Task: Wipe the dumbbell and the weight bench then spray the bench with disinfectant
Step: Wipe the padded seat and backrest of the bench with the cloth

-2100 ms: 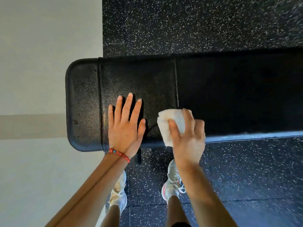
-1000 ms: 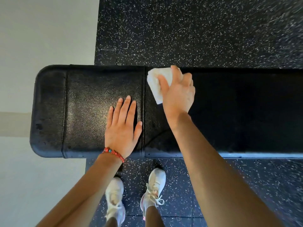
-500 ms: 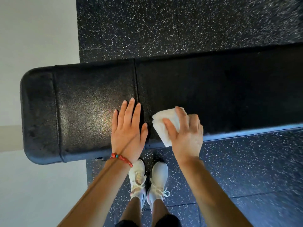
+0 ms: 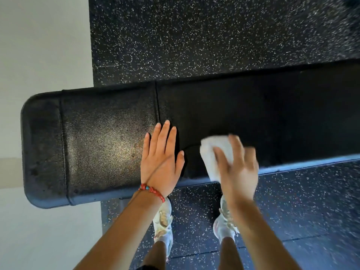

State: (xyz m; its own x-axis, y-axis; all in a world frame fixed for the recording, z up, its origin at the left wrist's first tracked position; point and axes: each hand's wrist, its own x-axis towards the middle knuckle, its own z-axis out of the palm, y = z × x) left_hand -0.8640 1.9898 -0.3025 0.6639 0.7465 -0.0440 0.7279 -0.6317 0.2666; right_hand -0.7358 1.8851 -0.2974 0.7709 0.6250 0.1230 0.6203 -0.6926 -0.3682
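Both forearms reach forward over white sneakers [image 4: 163, 223] on the speckled floor [image 4: 214, 36]. The left hand [image 4: 160, 162], red bracelet [image 4: 153, 191] at the wrist, lies flat and open on the black weight bench [image 4: 101, 145]. Just beside it, the right hand [image 4: 236, 168], blurred, presses a white cloth [image 4: 213, 152] under curled fingers near the bench's front edge.

The black bench [image 4: 253, 117] pad is lying bare to the right and toward its far edge, leaving open room there. The left hand [image 4: 160, 162] is lying flat near the seam, and the right hand [image 4: 236, 168] is pressing a white cloth [image 4: 213, 152] at the near edge, blocking that strip.
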